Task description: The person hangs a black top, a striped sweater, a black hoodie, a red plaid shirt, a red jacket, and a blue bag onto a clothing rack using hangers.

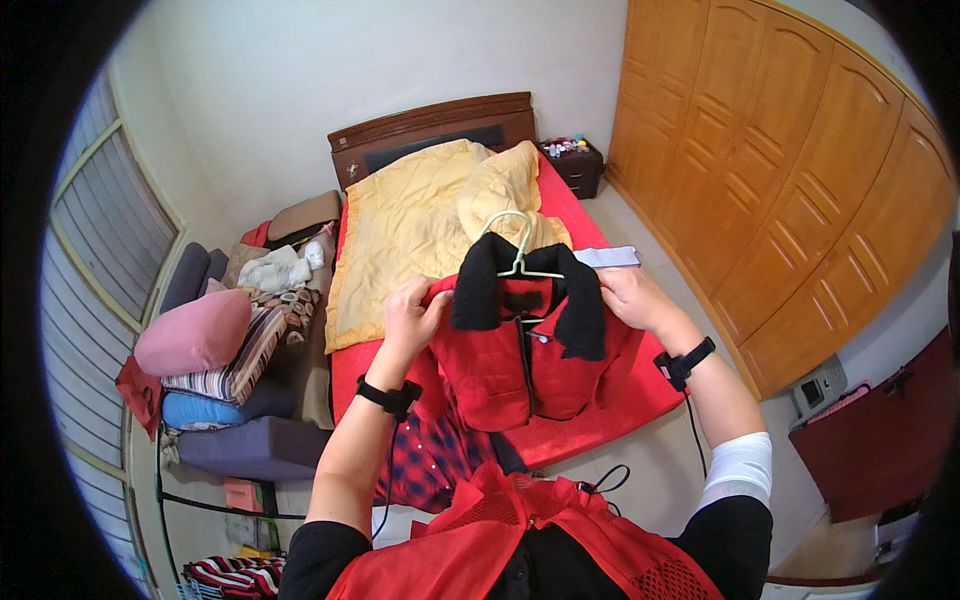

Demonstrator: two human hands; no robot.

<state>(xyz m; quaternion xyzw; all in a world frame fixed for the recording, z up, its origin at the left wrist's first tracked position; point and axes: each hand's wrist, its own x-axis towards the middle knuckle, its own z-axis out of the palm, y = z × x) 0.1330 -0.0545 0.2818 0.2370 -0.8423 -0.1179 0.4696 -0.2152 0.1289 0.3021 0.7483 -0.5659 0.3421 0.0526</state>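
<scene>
In front of me hangs a small red jacket [480, 365] with a black fleece collar [580, 320] and a dark front zip. A pale clothes hanger [519, 268] sits inside its neck, the hook standing up above the collar. My left hand [410, 318] is closed on the jacket's left shoulder. The opposite shoulder is gripped by my right hand [636, 298]. Just above that hand shows a pale grey strip [607, 257]; whether I hold it I cannot tell. Below the jacket lies a red and navy checked shirt [440, 445], partly hidden.
Ahead stands a bed with a red sheet [640, 395] and a yellow quilt [400, 230]. Cushions, including a pink one [195, 335], are piled on a sofa at left. Wooden wardrobes [770, 190] line the right wall. A dark nightstand [577, 172] holds small items.
</scene>
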